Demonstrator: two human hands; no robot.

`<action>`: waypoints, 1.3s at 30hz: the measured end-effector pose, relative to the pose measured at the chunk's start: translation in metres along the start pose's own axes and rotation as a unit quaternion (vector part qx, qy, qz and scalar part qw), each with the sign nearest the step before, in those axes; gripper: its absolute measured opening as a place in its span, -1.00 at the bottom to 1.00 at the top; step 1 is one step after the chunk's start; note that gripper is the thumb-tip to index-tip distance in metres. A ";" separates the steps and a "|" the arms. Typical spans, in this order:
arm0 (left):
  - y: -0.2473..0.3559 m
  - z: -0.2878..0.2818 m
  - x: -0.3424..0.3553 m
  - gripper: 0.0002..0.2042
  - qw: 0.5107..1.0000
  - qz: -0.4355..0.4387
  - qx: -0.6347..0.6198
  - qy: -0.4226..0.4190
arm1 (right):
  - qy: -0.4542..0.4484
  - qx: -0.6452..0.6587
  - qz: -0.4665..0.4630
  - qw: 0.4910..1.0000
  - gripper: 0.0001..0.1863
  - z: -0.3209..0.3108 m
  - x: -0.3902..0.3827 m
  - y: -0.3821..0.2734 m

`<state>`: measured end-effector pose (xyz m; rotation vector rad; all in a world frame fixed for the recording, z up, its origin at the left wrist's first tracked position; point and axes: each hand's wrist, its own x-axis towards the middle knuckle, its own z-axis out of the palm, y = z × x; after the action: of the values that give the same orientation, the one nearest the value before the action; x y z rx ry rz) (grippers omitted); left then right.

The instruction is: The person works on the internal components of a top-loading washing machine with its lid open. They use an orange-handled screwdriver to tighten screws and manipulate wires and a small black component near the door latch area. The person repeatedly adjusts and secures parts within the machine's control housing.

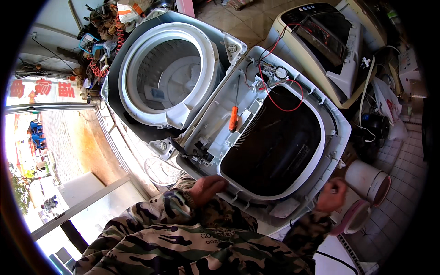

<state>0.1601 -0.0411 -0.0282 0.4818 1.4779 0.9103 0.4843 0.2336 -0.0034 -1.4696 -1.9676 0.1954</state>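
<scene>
In front of me lies the upturned top cover [333, 137] of a washing machine, its white frame ringing a dark lid panel [275, 146]. My left hand [208, 190] is at the cover's near left edge, fingers curled together against the rim. Off the near right corner, my right hand [332, 195] is closed in a pinch; whatever it may hold is too small to make out. An orange-handled screwdriver [233, 120] rests on the cover's left strip. Red wire [301, 91] loops over the far end, near a round white part [280, 72].
Left of the cover stands the opened washing machine, its tub [176, 73] exposed. Another washer [316, 41] with a dark tester-like box is at the far right. White buckets [362, 176] stand on the tiled floor at right. Tools and coiled red hose [98, 68] clutter the far left.
</scene>
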 end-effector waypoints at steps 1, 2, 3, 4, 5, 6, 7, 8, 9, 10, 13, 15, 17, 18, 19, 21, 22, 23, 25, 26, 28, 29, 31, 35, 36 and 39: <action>0.008 0.005 0.001 -0.64 0.995 -0.012 -0.096 -0.011 | -0.062 0.063 -0.024 0.996 -0.87 0.006 -0.020 -0.049; 0.011 0.008 0.004 -0.61 0.980 -0.020 -0.195 -0.030 | -0.129 0.117 -0.053 0.983 -0.84 0.012 -0.041 -0.096; 0.013 0.005 0.003 -0.56 0.972 -0.025 -0.230 -0.050 | -0.192 0.162 -0.076 0.965 -0.81 0.017 -0.059 -0.135; 0.013 0.002 -0.001 -0.56 0.959 -0.030 -0.276 -0.056 | -0.245 0.199 -0.100 0.944 -0.78 0.024 -0.077 -0.170; 0.016 -0.001 -0.005 -0.56 0.946 -0.039 -0.317 -0.064 | -0.291 0.218 -0.107 0.925 -0.75 0.028 -0.097 -0.196; 0.015 -0.006 -0.012 -0.57 0.931 -0.048 -0.357 -0.068 | -0.307 0.246 -0.120 0.911 -0.73 0.035 -0.113 -0.218; 0.011 -0.012 -0.018 -0.59 0.941 -0.048 -0.329 -0.063 | -0.328 0.272 -0.122 0.896 -0.73 0.043 -0.129 -0.228; 0.000 -0.022 -0.024 -0.61 0.949 -0.035 -0.307 -0.068 | -0.332 0.269 -0.139 0.893 -0.73 0.048 -0.138 -0.240; -0.008 -0.033 -0.030 -0.62 0.955 -0.023 -0.285 -0.072 | -0.336 0.265 -0.155 0.890 -0.74 0.052 -0.146 -0.250; -0.013 -0.043 -0.037 -0.64 0.953 -0.022 -0.291 -0.080 | -0.340 0.261 -0.171 0.887 -0.74 0.054 -0.150 -0.258; -0.021 -0.067 -0.056 -0.67 0.952 -0.017 -0.295 -0.082 | -0.359 0.236 -0.193 0.882 -0.73 0.058 -0.153 -0.282; -0.015 -0.079 -0.061 -0.68 0.957 -0.023 -0.276 -0.083 | -0.352 0.220 -0.201 0.888 -0.73 0.060 -0.155 -0.295; -0.006 -0.092 -0.065 -0.70 0.953 -0.029 -0.289 -0.088 | -0.339 0.215 -0.193 0.895 -0.72 0.064 -0.163 -0.308; -0.007 -0.097 -0.066 -0.72 0.946 -0.042 -0.307 -0.096 | -0.347 0.217 -0.184 0.894 -0.71 0.065 -0.164 -0.311; -0.010 -0.102 -0.066 -0.74 0.939 -0.054 -0.324 -0.105 | -0.355 0.220 -0.175 0.892 -0.71 0.065 -0.165 -0.314; -0.008 -0.104 -0.070 -0.77 0.912 -0.073 -0.393 -0.090 | -0.368 0.224 -0.154 0.889 -0.69 0.065 -0.170 -0.319; -0.011 -0.104 -0.070 -0.77 0.907 -0.073 -0.405 -0.091 | -0.373 0.225 -0.144 0.888 -0.69 0.065 -0.172 -0.319; -0.018 -0.105 -0.070 -0.77 0.902 -0.073 -0.417 -0.090 | -0.379 0.226 -0.135 0.887 -0.69 0.065 -0.172 -0.320; -0.037 -0.110 -0.062 -0.79 0.890 -0.064 -0.437 -0.116 | -0.408 0.261 -0.128 0.865 -0.66 0.066 -0.160 -0.322; -0.037 -0.111 -0.062 -0.80 0.882 -0.068 -0.457 -0.094 | -0.425 0.280 -0.123 0.852 -0.65 0.066 -0.153 -0.324; -0.032 -0.109 -0.061 -0.81 0.862 -0.075 -0.499 -0.050 | -0.424 0.271 -0.063 0.862 -0.58 0.078 -0.136 -0.312; -0.028 -0.108 -0.062 -0.81 0.847 -0.058 -0.528 -0.019 | -0.401 0.201 -0.072 0.891 -0.56 0.089 -0.122 -0.306; -0.033 -0.113 -0.067 -0.82 0.851 -0.056 -0.521 0.007 | -0.350 0.048 -0.117 0.928 -0.46 0.122 -0.091 -0.305; -0.032 -0.110 -0.072 -0.82 0.868 -0.054 -0.493 0.044 | -0.365 -0.134 -0.191 0.901 -0.28 0.195 -0.052 -0.287; -0.033 -0.108 -0.074 -0.82 0.872 -0.053 -0.484 0.051 | -0.378 -0.183 -0.194 0.887 -0.26 0.207 -0.049 -0.280; -0.034 -0.104 -0.075 -0.81 0.869 -0.064 -0.487 0.060 | -0.377 -0.253 -0.201 0.868 -0.31 0.234 -0.045 -0.267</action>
<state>0.0778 -0.1445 -0.0163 -0.4237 0.9542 1.4448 0.1411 0.1597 -0.0722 -1.3407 -3.1103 0.0674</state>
